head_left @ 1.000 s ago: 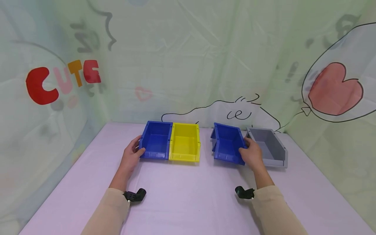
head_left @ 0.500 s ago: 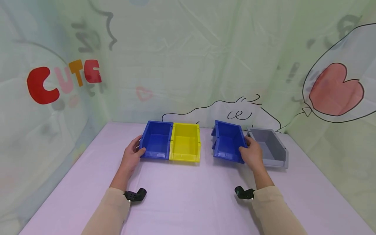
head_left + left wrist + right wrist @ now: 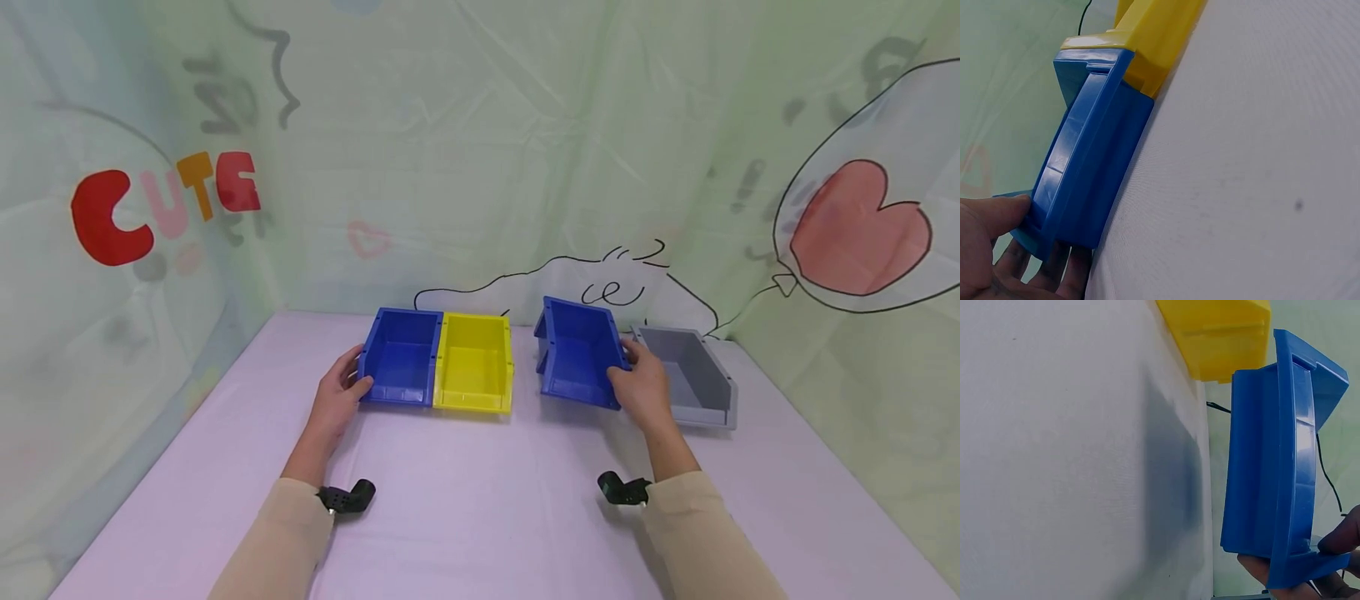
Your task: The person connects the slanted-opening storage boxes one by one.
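In the head view my left hand (image 3: 337,400) holds the left wall of a blue storage bin (image 3: 401,354), thumb at its front corner and fingers along the outside. A yellow storage bin (image 3: 474,362) stands against that bin's right side. My right hand (image 3: 643,385) grips the right wall of a second blue storage bin (image 3: 581,354), which is tilted and lifted off the table. In the right wrist view a shadow lies beneath this raised bin (image 3: 1260,469), and my thumb (image 3: 1342,534) presses over its rim.
A grey storage bin (image 3: 693,375) stands at the right, partly behind my right hand. White cloth covers the table (image 3: 480,500). A printed curtain (image 3: 480,167) hangs along the back and sides.
The right-hand blue bin has risen a little and shifted slightly left, with my right hand on it. My left hand and the left blue and yellow bins stay in place.
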Available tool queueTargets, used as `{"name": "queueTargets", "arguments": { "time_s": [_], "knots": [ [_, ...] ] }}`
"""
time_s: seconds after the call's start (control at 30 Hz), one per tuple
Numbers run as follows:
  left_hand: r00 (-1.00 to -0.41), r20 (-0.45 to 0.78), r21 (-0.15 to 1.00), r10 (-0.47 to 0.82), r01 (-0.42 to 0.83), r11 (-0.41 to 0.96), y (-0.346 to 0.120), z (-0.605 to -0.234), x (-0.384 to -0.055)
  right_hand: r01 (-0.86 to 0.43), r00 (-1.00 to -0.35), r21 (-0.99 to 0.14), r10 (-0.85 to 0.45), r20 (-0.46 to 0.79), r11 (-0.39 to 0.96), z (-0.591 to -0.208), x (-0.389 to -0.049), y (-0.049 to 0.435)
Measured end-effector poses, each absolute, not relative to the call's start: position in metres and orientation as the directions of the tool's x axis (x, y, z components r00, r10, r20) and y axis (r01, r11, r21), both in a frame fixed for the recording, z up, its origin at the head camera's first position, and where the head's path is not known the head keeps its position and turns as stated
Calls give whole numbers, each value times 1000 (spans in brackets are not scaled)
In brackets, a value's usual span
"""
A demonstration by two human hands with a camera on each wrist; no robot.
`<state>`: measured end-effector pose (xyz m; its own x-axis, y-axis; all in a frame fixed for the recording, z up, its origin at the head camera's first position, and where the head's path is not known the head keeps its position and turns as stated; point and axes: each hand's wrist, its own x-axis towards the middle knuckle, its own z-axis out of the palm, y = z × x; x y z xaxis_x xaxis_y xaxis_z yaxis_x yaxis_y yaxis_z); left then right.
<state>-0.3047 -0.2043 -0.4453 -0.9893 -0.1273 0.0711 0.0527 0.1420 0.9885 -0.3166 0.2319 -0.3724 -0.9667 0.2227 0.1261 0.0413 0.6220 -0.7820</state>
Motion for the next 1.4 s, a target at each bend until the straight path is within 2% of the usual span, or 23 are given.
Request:
{"name": "queueTargets", "arguments": {
  "time_s": [0.63,1.4],
  "knots": [
    [-993,87,982,-81,72,174,-204,-447,-303,31,-973,-838,210,100,544,-362,-314,206],
    [-993,70,983,-97,52,177,-203,-446,-304,31,-985,-850,161,63,525,-364,-311,202]
  ]
}}
